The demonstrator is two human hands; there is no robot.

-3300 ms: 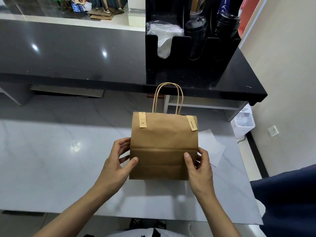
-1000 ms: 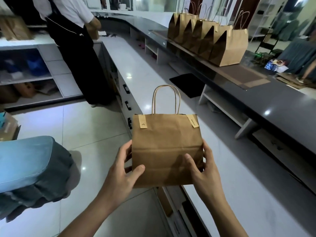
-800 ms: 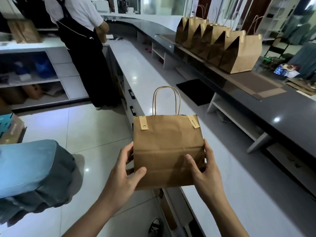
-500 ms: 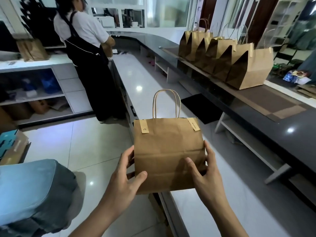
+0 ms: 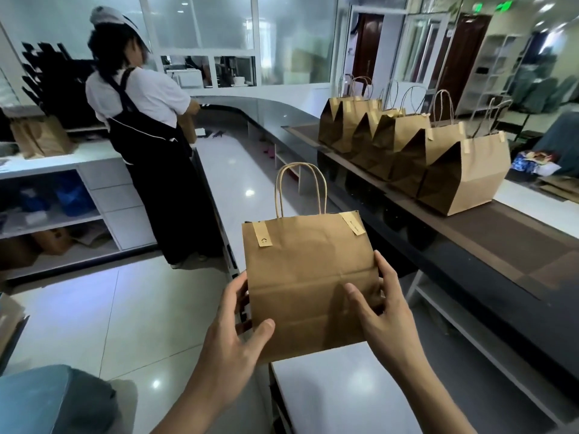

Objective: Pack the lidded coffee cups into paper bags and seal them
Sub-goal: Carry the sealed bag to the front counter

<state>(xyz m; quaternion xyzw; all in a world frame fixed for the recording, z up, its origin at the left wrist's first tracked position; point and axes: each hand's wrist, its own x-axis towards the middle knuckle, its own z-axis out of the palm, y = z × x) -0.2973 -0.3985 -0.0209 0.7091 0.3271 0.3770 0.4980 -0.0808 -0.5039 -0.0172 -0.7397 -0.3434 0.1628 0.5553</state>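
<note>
Bag in hand: we hold a sealed kraft paper bag upright in the air in front of us, its flat face toward us, twisted paper handles standing straight up; its lower edge hangs over the near end of the white worktop.
Seal: two tape strips fold over the top edge, one near each corner, so we judge this bag closed; whatever is inside is hidden.
Left hand: our left hand clasps the bag's lower left edge, thumb across the front, fingers behind.
Right hand: our right hand clasps the lower right edge, thumb on the front, fingers wrapped round the side.
Key relation: the row of finished bags stands ahead and to our right on the dark raised counter, higher than our hands and well apart from them; the row runs away from us, and its nearest bag ends it with bare counter beside it.
Nearer hand: the right, so we expect it to lead the bag up and across.
Bag's long axis: vertical, and we should keep it so while it travels.
Bystander: a person in a black apron works at the far left, well clear of our path.
Change over three seconds: then we faced a black cup and lid organiser, with the bag over a marble top; now we have turned toward the bag row. The two-handed grip is unchanged.
Change over the last half second: the row sits lower and larger in view.
</note>
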